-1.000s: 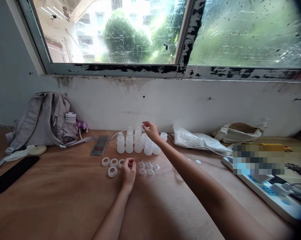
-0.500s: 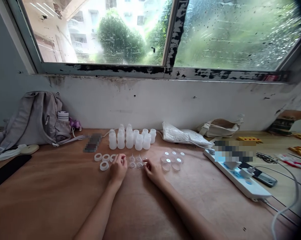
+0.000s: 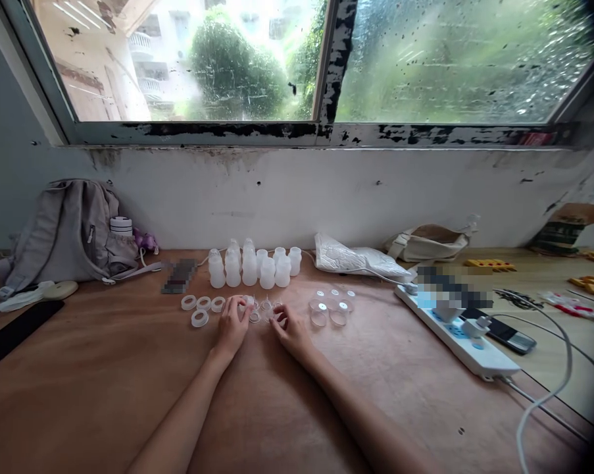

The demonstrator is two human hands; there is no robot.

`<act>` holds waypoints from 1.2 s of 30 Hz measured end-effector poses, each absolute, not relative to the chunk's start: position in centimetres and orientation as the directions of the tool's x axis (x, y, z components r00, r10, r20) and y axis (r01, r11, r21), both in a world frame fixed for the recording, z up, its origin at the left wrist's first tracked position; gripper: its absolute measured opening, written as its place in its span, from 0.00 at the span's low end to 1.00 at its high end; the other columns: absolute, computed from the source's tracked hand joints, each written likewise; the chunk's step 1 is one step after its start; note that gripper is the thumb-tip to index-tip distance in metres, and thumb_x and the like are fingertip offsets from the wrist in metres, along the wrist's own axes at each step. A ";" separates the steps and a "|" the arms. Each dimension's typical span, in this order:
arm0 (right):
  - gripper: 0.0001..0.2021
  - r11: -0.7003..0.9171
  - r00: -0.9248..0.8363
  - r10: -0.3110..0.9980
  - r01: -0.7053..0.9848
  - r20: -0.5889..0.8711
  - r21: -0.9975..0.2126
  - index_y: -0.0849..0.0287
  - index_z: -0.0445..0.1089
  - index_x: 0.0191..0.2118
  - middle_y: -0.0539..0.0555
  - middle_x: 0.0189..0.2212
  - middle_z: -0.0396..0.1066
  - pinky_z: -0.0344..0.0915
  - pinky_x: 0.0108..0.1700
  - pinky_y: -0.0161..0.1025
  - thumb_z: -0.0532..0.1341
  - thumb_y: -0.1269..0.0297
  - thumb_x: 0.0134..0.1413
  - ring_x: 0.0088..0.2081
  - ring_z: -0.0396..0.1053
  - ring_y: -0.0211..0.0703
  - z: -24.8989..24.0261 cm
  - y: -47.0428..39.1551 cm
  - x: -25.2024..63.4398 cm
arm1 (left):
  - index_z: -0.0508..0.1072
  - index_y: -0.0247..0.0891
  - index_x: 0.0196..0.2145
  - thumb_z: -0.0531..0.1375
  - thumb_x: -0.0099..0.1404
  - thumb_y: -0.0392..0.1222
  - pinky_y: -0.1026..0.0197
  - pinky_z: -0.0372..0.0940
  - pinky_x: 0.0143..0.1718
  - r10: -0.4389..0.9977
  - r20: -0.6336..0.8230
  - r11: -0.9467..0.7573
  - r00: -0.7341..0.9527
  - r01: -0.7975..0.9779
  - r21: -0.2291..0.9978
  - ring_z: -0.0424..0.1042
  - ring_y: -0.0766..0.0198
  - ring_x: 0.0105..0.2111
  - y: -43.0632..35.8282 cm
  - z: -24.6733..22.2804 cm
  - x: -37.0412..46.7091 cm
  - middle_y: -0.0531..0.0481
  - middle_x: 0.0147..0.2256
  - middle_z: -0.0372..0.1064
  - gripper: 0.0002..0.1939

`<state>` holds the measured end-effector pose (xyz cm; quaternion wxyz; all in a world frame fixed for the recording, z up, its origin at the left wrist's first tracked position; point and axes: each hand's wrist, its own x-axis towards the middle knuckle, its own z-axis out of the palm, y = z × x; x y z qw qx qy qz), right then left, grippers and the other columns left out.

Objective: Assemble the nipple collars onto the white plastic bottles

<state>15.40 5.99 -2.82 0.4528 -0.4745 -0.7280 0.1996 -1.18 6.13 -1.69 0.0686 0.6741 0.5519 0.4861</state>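
My left hand [image 3: 233,324] is closed in a pinch over the table, with a pale white ring [image 3: 249,301] at its fingertips, partly hidden. Beside it on the left lie several more white rings [image 3: 200,318]. Clear bottle nipples [image 3: 254,316] sit in a small group between my two hands. At the right side of that group, the fingers of my right hand [image 3: 294,331] are curled together; what is between them is hidden. Farther right lie several clear round caps [image 3: 318,317]. Frosted bottles [image 3: 250,266] stand upright in a cluster behind the nipples.
A white power strip [image 3: 454,329] with plugs and cables lies at the right. Silvery padded packaging [image 3: 360,257] and a beige bag [image 3: 427,243] rest by the wall. A grey backpack [image 3: 74,230] and a black flat item [image 3: 20,331] are on the left.
My left hand has moved a little right, away from the rings, with a white ring now at its fingertips. My right hand has shifted slightly left. The view has moved a little.
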 end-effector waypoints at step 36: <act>0.13 0.319 -0.053 0.947 0.244 0.316 -0.916 0.61 0.67 0.30 0.48 0.20 0.64 0.58 0.22 0.31 0.57 0.55 0.47 0.21 0.60 0.34 -0.6 5.0 15.2 | 0.68 0.33 0.37 0.53 0.55 0.56 0.68 0.61 0.19 0.999 -0.037 0.040 0.029 -0.150 0.988 0.67 0.69 0.22 4.0 -1.1 2.8 0.48 0.29 0.67 0.22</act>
